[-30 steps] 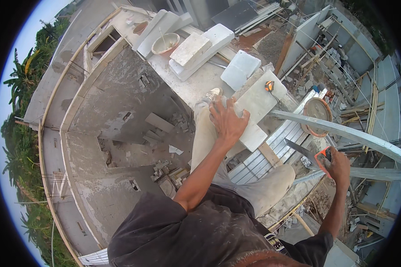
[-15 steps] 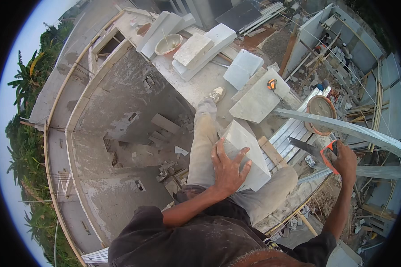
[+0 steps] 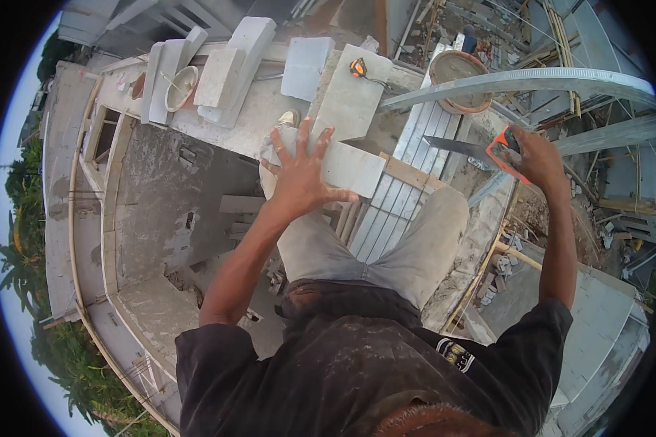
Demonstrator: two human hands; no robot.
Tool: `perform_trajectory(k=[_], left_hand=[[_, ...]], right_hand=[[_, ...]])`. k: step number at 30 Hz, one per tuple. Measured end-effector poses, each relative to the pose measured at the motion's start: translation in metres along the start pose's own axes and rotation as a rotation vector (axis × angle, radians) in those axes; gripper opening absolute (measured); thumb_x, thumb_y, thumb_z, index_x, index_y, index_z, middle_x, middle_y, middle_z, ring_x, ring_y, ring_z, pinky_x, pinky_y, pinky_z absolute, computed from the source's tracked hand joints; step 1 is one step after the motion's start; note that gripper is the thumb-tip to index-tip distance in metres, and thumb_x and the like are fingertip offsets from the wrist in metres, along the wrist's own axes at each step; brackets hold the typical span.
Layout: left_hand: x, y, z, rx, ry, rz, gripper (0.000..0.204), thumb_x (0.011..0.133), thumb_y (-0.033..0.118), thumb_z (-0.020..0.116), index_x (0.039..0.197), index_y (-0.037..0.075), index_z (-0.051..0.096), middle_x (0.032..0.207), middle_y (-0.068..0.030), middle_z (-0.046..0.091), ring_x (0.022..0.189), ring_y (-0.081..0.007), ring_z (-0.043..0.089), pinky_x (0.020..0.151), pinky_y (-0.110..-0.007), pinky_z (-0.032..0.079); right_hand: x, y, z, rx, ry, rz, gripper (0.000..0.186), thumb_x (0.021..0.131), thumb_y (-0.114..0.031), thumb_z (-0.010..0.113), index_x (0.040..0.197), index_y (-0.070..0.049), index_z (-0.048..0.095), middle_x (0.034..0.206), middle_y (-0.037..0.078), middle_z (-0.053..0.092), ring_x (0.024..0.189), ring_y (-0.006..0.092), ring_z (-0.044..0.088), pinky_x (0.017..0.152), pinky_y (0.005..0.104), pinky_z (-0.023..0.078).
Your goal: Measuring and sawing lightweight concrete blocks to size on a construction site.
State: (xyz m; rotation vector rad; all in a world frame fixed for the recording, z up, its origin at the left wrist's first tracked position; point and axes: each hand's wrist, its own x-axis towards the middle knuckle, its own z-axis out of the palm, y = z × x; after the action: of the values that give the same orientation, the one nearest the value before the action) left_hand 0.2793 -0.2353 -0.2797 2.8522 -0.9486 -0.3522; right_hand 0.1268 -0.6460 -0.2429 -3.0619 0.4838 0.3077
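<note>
My right hand (image 3: 536,156) is wrapped round the black and orange handle of a hand saw (image 3: 459,147), whose blade points left above metal strips. Fingers spread, my left hand (image 3: 302,171) lies on a pale lightweight block (image 3: 357,169) in front of my legs; the hand covers the block's left part. Just beyond stands a larger pale block (image 3: 351,98), with an orange and black tape measure (image 3: 358,68) on top. I cannot tell whether the two blocks touch.
Several pale blocks (image 3: 310,65) line the ledge, with a mortar bowl (image 3: 181,89) farther left. A round mortar tub (image 3: 459,76) sits behind the saw. Long metal channels (image 3: 561,79) cross at right. Left of my legs, the ledge drops into a deep room (image 3: 189,175).
The block has moved from my lap to farther forward and lies flatter, my left hand reaching out on it. The saw stays in my right hand. My view has turned.
</note>
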Motion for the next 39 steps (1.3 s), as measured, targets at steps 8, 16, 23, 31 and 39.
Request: perform_trajectory(k=[8,16,23,31,39], left_hand=[[0.075,-0.032,-0.03,0.094,-0.039,-0.015,0.118,0.057,0.045,0.094,0.153,0.02,0.031,0.162,-0.0119,0.023,0.149,-0.0509,0.011,0.107,-0.084,0.016],[0.076,-0.036,-0.029,0.292,-0.025,0.051,0.112,0.058,0.039,0.095,0.151,0.018,0.036,0.159,-0.007,0.032,0.149,-0.0424,0.022,0.119,-0.066,0.014],[0.09,-0.06,-0.026,0.182,0.096,0.356,0.109,0.051,0.033,0.095,0.146,0.016,0.043,0.145,-0.0077,0.046,0.14,-0.033,0.037,0.114,-0.053,0.027],[0.089,-0.057,-0.027,0.173,0.089,0.358,0.104,0.053,0.031,0.094,0.144,0.014,0.046,0.142,-0.0114,0.048,0.136,-0.0339,0.041,0.113,-0.051,0.03],[0.089,-0.054,-0.023,0.172,0.128,0.4,0.107,0.05,0.03,0.094,0.144,0.013,0.046,0.141,-0.0117,0.049,0.136,-0.0344,0.041,0.113,-0.052,0.029]], right_hand=[[-0.018,-0.01,0.012,0.088,0.074,0.045,0.044,0.088,-0.027,0.071,0.122,-0.007,0.054,0.09,0.02,0.066,0.089,0.0416,0.065,0.075,0.0516,0.049],[-0.052,0.001,0.003,0.278,-0.004,0.186,0.041,0.091,-0.033,0.07,0.12,-0.007,0.057,0.095,0.019,0.067,0.091,0.0405,0.063,0.078,0.0504,0.048],[-0.16,-0.025,0.129,0.681,0.171,0.258,0.053,0.086,-0.014,0.07,0.137,-0.017,0.056,0.119,0.013,0.067,0.098,0.0371,0.064,0.085,0.0489,0.05],[-0.16,-0.085,0.304,0.233,0.267,0.138,0.058,0.085,-0.009,0.057,0.137,-0.036,0.056,0.085,0.001,0.05,0.086,0.0202,0.058,0.082,0.0365,0.047],[-0.142,-0.089,0.37,0.186,0.158,0.052,0.055,0.088,-0.012,0.057,0.141,-0.025,0.049,0.101,0.003,0.059,0.098,0.0209,0.059,0.09,0.0382,0.044]])
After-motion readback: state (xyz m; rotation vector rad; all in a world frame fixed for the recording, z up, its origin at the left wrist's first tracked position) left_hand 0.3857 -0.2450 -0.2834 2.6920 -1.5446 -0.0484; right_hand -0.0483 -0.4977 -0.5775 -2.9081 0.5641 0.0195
